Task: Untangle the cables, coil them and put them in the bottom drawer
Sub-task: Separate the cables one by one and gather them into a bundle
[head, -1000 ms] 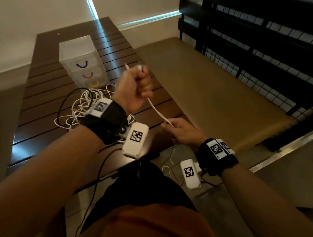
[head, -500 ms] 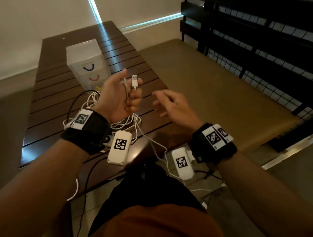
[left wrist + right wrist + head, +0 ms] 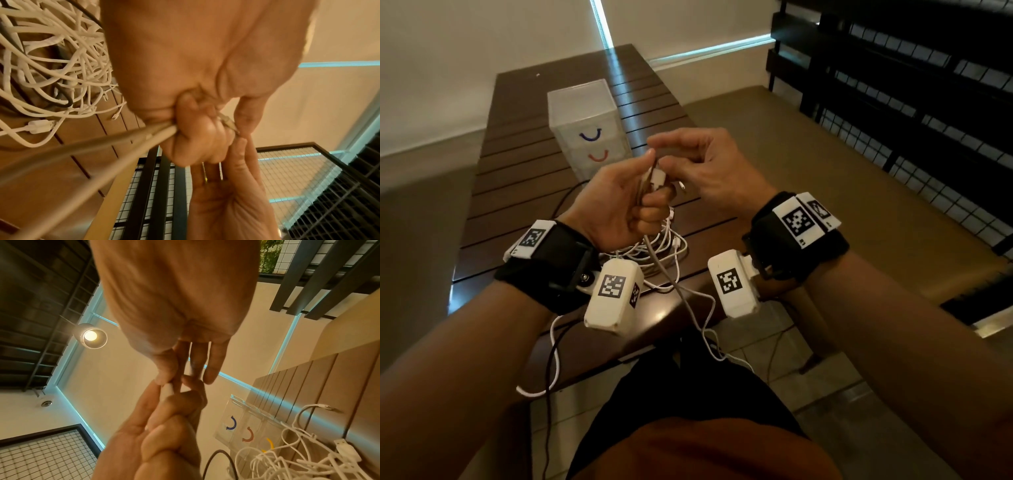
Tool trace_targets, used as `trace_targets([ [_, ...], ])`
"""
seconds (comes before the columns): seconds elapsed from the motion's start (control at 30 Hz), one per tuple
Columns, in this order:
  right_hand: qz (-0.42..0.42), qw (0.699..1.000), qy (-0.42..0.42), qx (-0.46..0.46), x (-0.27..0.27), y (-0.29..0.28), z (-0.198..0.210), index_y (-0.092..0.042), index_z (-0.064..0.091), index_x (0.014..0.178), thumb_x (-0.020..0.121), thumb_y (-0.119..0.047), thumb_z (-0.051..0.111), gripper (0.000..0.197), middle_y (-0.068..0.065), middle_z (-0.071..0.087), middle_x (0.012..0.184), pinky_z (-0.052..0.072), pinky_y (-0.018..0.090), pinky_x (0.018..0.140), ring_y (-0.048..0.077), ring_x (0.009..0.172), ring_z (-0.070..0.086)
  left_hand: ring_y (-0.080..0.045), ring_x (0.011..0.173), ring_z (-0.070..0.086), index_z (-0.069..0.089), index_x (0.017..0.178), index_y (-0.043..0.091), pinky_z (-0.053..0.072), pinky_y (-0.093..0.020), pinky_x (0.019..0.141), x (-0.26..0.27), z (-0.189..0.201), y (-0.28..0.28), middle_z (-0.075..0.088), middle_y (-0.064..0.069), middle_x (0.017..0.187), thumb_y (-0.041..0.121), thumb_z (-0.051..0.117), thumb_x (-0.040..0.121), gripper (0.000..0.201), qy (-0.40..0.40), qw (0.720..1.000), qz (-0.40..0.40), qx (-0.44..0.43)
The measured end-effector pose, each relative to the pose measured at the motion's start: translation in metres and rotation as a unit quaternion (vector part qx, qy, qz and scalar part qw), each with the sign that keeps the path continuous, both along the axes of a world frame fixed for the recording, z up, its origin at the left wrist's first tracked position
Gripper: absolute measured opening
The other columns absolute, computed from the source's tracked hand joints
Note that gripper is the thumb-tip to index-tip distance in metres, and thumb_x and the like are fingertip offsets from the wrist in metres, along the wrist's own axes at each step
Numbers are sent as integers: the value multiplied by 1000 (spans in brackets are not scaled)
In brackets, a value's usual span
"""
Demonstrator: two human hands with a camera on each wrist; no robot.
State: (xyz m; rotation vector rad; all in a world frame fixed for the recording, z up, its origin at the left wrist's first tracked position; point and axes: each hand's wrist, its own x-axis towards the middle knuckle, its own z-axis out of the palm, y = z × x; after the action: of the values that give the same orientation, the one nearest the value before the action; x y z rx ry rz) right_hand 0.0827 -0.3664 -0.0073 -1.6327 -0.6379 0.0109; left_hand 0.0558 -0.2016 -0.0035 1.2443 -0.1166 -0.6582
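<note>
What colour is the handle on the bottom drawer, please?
Yellow, on the bottom drawer's handle; the right wrist view shows it best.

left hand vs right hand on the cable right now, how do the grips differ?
The left hand wraps curled fingers round the white cable in a fist grip; the right hand only pinches at the plug end with thumb and fingertips. The left hand's fingers are all curled in; the right hand's other fingers stick out loosely. Both hover above the cable pile on the table.

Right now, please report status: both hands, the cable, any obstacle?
Left hand grips white cable. Right hand pinches its plug end. Tangled pile unsorted on table. Drawer box shut.
</note>
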Motion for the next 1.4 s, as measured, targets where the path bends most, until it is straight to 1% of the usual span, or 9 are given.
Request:
trace_targets([
  [0.23,15,1000,-25,4,4,-1,5,-3,70,100,86,1,65,15,-2,73,85,55,21,76,12,81,70,-9,59,34,64,96,16,31,-19,51,4,-5,18,50,-1,77,34,39,94,31,-39,999,-24,-6],
  [0.37,-3,999,-12,46,4,8,0,0,68,104,88,-2,65,17,-6,71,76,56,27,73,8,72,68,-13,60,48,52,92,15,47,-26,62,4,1,19,47,3,64,35,30,99,30,-60,996,-62,-4],
  [0.47,-42,998,22,51,-10,26,4,-10,50,135,95,-12,58,41,-6,61,92,55,21,71,2,79,63,-7,52,29,58,102,21,38,-21,53,4,2,13,27,5,62,29,34,101,25,-66,998,18,-7],
  [0.6,0,992,117,50,-26,46,5,-25,21,151,103,-30,41,52,5,46,129,54,21,70,18,107,58,-7,50,37,65,90,17,37,-19,48,2,-1,12,39,3,62,26,31,104,37,-92,988,120,-30],
  [0.83,13,968,248,-39,-29,55,-26,-15,58,95,104,-37,31,36,-2,44,57,29,17,36,2,36,41,-5,47,30,44,81,21,37,-17,48,10,2,56,30,8,56,34,25,104,33,-85,975,197,-53],
  [1.0,-67,945,160,-277,-14,11,-78,-11,55,66,99,-20,43,37,-1,43,56,29,23,45,10,49,37,-3,40,21,42,77,24,17,-15,39,9,12,109,25,10,48,38,28,103,33,-100,940,323,-51],
  [1.1,-47,904,186,-383,-11,-14,-94,1,62,83,99,-22,47,31,4,49,62,34,24,50,12,52,44,-3,40,21,45,77,25,18,-15,38,3,14,132,26,10,49,38,30,103,33,-110,932,346,-19],
  [1.27,-7,917,152,-370,2,-4,-78,-9,67,97,94,-19,59,14,6,67,85,47,21,63,7,67,58,-6,46,20,50,82,23,14,-20,43,-11,15,132,28,10,54,50,27,99,39,-97,943,318,16],
  [1.4,-22,944,63,-323,32,39,-51,-8,69,96,94,-11,55,14,-4,60,71,45,20,62,7,64,54,-6,45,21,55,88,18,13,-22,42,-18,12,129,30,7,56,47,22,98,46,-76,954,291,-4],
])
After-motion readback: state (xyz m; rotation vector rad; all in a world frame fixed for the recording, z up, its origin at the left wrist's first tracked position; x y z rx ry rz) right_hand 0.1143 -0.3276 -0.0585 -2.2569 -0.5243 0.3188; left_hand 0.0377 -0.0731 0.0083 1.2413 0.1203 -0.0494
